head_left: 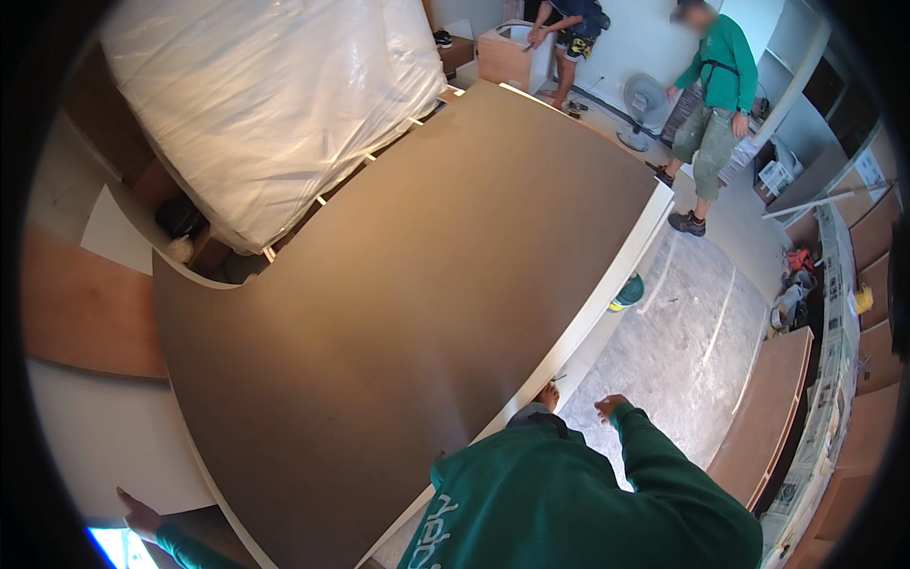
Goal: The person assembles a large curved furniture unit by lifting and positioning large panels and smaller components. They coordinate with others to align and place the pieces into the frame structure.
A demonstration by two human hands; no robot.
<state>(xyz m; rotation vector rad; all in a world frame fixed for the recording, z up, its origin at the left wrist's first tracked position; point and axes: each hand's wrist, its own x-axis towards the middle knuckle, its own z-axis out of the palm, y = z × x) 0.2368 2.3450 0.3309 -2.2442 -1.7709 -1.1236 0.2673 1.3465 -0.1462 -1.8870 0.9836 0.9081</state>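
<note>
A large brown panel (398,284) with a curved edge and a white rim fills the middle of the view. My left hand (142,517), in a green sleeve, lies at the lower left by the panel's near edge, one finger stretched out over a white board and nothing in it. My right hand is out of sight. Right below me a person in a green top (569,503) bends over the panel's right edge, one hand (611,406) raised beside it.
A plastic-wrapped mattress (275,95) lies at the upper left. Another person in green (720,85) stands by a floor fan (646,100), and a third works at a wooden cabinet (507,57). Brown boards (763,417) lean at the right of the concrete floor (682,341).
</note>
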